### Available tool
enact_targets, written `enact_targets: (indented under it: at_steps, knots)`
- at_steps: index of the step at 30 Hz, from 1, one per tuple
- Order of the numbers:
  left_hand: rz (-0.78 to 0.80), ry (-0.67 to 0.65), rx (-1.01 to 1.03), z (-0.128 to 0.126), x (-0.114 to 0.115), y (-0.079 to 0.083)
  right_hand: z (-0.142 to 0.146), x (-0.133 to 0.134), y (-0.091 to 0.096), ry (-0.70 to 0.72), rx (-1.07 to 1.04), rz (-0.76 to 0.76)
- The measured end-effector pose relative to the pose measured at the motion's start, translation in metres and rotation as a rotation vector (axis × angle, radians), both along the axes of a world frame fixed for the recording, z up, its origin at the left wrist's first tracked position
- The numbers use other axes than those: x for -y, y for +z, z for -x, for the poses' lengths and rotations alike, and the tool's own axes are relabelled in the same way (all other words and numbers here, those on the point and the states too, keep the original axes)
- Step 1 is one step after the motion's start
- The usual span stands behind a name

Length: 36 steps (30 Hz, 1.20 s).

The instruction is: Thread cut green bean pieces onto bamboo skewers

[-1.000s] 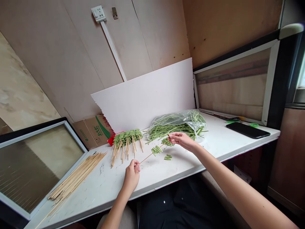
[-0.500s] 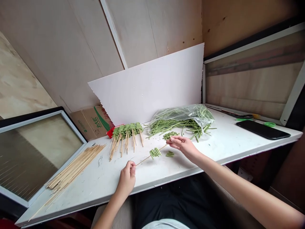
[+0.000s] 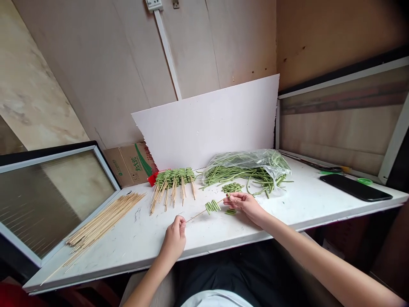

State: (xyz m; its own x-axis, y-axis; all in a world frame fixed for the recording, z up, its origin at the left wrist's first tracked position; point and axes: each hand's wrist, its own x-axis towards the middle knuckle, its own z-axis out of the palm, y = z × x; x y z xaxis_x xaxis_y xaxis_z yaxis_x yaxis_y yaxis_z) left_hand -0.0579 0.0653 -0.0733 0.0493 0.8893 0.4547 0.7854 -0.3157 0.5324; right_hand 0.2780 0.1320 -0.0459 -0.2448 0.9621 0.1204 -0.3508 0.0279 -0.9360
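Note:
My left hand (image 3: 174, 239) pinches the lower end of a bamboo skewer (image 3: 196, 216), which slants up to the right. Several short cut pieces of green bean (image 3: 212, 207) are threaded side by side along it. At the skewer's upper tip, my right hand (image 3: 245, 205) is closed, with a bean piece (image 3: 228, 195) between thumb and fingertips. Just below that hand lies a small group of cut pieces (image 3: 230, 212), partly covered by the fingers. Behind it is a larger pile of cut pieces (image 3: 232, 187).
Finished bean skewers (image 3: 174, 177) are stacked at the back, sticks forward. Loose bamboo skewers (image 3: 102, 221) lie at left. A clear plastic bag (image 3: 249, 160) of long beans stands before a white board (image 3: 207, 123). A black phone (image 3: 355, 187) rests at right, near green-handled scissors.
My right hand has come down slightly at the skewer's tip, and a bean piece now shows there. The left hand keeps its hold. The whole view has shifted with my head.

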Motion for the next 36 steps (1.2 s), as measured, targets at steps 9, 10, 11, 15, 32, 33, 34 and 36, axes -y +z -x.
enact_targets:
  at_steps: [9, 10, 11, 15, 32, 33, 34, 36]
  knots:
    - [-0.015, -0.008, 0.027, -0.0003, 0.0001, -0.0003, -0.0014, -0.0014, 0.0005, -0.028, 0.034, -0.02]
    - [-0.02, -0.008, 0.029, -0.0003, 0.0001, -0.0002, -0.0017, -0.0021, -0.0004, -0.03, 0.04, -0.017]
    - [-0.024, -0.009, 0.031, -0.0003, 0.0001, -0.0001, -0.002, -0.0027, -0.0013, -0.031, 0.045, -0.015]
    - [-0.028, 0.0, 0.035, 0.0001, 0.0001, -0.0009, -0.0027, -0.0049, -0.0045, -0.044, 0.043, -0.011]
    - [-0.03, 0.021, 0.096, 0.0003, 0.0032, 0.0007, -0.0041, 0.0013, 0.0039, -0.12, 0.18, -0.015]
    - [-0.03, 0.021, 0.098, 0.0004, 0.0031, 0.0003, -0.0034, 0.0015, 0.0042, -0.122, 0.184, -0.019]
    - [-0.031, 0.019, 0.098, 0.0007, 0.003, 0.0, -0.0028, 0.0018, 0.0045, -0.123, 0.187, -0.024]
    - [-0.037, 0.012, 0.096, 0.0011, 0.003, -0.0008, -0.0016, 0.0023, 0.0046, -0.124, 0.192, -0.031]
